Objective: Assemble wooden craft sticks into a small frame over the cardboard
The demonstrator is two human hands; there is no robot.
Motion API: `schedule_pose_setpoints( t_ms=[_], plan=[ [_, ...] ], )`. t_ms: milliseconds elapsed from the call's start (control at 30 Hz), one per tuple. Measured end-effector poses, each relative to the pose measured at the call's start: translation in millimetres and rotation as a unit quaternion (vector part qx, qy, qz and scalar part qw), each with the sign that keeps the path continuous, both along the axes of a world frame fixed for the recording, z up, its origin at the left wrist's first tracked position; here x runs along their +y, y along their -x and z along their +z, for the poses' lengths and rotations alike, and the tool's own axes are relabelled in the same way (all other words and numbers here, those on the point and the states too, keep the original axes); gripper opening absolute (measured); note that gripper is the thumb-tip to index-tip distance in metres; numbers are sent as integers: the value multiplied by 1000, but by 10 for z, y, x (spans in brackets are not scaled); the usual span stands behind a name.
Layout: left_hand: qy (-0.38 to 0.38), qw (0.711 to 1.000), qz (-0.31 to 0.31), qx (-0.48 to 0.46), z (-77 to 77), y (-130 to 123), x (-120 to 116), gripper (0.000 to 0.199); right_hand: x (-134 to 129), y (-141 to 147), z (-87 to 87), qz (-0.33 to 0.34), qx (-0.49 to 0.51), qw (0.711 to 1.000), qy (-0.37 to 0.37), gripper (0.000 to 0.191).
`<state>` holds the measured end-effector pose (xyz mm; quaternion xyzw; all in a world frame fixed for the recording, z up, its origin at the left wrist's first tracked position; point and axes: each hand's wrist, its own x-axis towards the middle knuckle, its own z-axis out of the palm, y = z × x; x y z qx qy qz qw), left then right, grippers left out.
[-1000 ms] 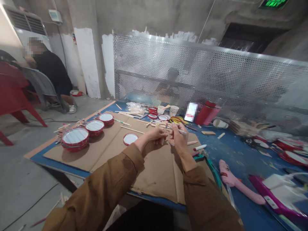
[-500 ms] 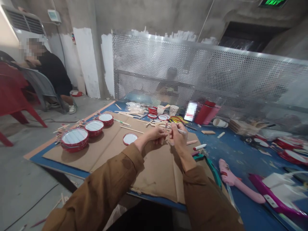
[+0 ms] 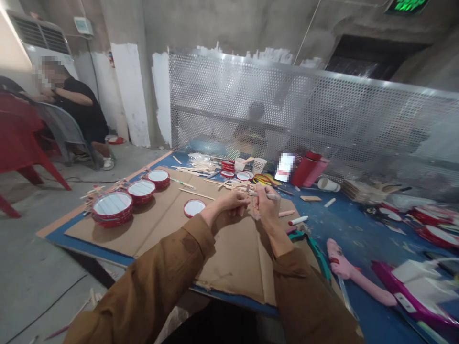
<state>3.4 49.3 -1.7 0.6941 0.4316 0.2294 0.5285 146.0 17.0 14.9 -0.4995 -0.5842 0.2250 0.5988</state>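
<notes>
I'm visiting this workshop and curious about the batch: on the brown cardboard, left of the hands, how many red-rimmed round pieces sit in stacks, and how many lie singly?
Stacks of red-rimmed round pieces: 3
Single red-rimmed round piece: 1
Total: 4

Rough concrete walls (image 3: 229, 28) patched with white paint (image 3: 131, 95), a perforated metal screen (image 3: 287, 110) across the back, and a green lit sign (image 3: 407, 5) overhead. Off to the left, a floor-standing air conditioner (image 3: 39, 40), a red plastic chair (image 3: 17, 129), a grey chair (image 3: 60, 124) under a seated person (image 3: 77, 105), and bare grey concrete floor (image 3: 36, 248).
</notes>
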Motion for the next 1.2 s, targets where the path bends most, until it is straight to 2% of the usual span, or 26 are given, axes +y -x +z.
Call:
schedule_pose_setpoints(
  t_ms=[300,533,833,1100,1200],
  plan=[
    [0,1000,-15,11,73,25,-53,26,59,-13,-41,-26,2,1000,2,49],
    [11,999,-18,31,89,14,-59,33,22,20,-22,-20,22,999,13,48],
    [15,1000,-25,12,-17,20,36,33,3,58,-9,34,63,997,25,45],
    [10,999,-28,27,62,12,-30,31,-23,49,29,38,45,998,24,47],
    [17,999,-20,23,75,10,-41,33,-34,46,47,18,37,999,21,49]
  ],
)
